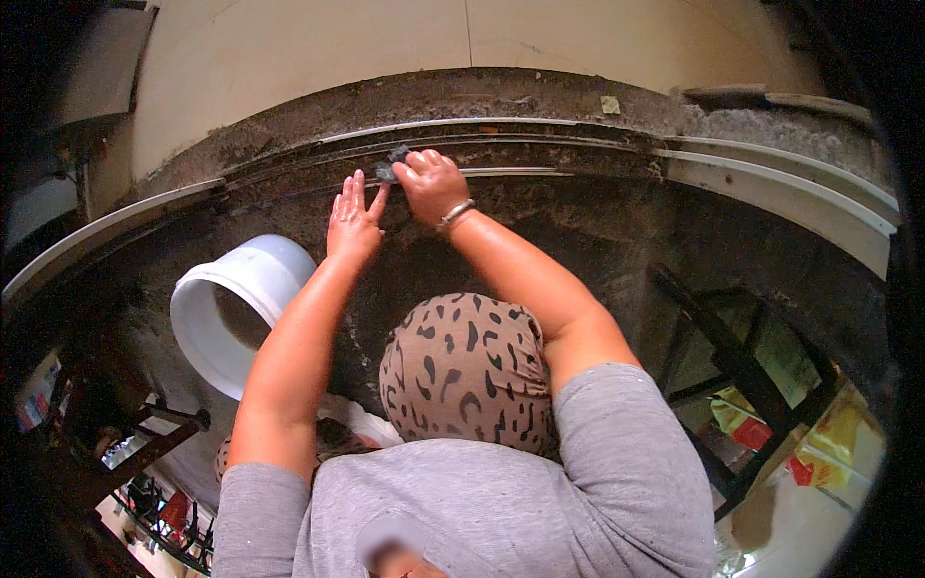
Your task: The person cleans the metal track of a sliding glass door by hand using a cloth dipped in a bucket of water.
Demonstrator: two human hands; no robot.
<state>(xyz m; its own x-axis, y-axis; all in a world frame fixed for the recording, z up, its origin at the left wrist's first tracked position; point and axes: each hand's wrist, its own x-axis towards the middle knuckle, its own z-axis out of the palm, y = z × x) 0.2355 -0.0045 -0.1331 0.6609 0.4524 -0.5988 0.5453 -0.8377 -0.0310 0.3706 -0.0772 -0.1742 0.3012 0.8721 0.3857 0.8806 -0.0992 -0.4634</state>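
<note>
My right hand [433, 184], wet and with a bracelet at the wrist, pinches a grey scrubbing wad [386, 171] that looks like steel wool. It works close to the end of a narrow white strip [517, 172] running along the base of the wall. Just left of the wad is my left hand [355, 220], also wet, its fingers apart and nothing held in it. The tip of its index finger comes up to the wad; whether it presses on the strip is hard to see.
Beside my left forearm is a white plastic bucket [278, 253], its round opening facing lower left. A dark stool frame [751, 361] stands at the right, with yellow and red packaging [824, 455] near it. More white strips [780, 184] follow the stained wall base [433, 90].
</note>
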